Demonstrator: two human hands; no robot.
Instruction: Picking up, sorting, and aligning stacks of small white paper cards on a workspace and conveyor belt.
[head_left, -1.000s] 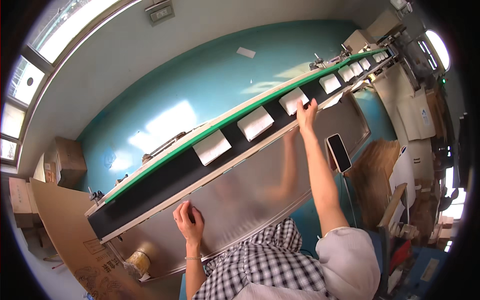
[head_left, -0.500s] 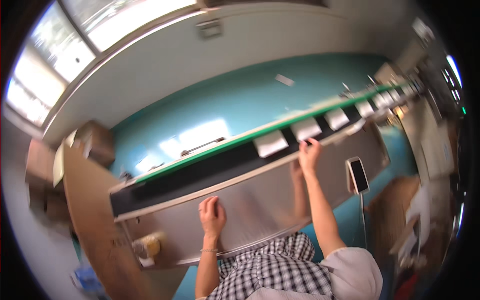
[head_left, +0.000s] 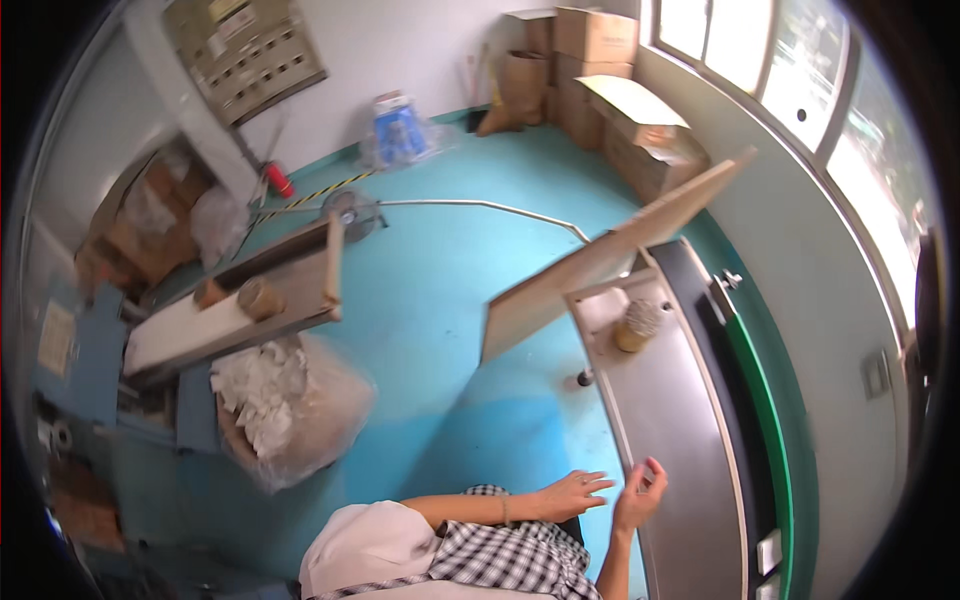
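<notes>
My left hand (head_left: 577,495), with a bracelet at the wrist, reaches across in front of me, fingers stretched out and nothing in them. Close beside it, my right hand (head_left: 637,498) is raised with loosely bent fingers, thumb apart, and no object visible in it. Both are by the near edge of a long metal worktop (head_left: 690,450). Along the worktop's far side runs a black conveyor belt (head_left: 722,352) with a green edge strip (head_left: 762,400). Small white pieces (head_left: 768,553) lie on the belt at the lower right.
A jar (head_left: 637,327) stands at the worktop's far end, where a wooden board (head_left: 600,262) slants outward. On the left, a bag-lined bin of crumpled white paper (head_left: 262,395) stands below a trough-like bench (head_left: 240,300). A floor fan (head_left: 352,215) and stacked cartons (head_left: 595,50) are farther back.
My view has swung left, from along the belt to the room beyond its end. My right hand has left the white pieces on the belt and is now beside my left hand.
</notes>
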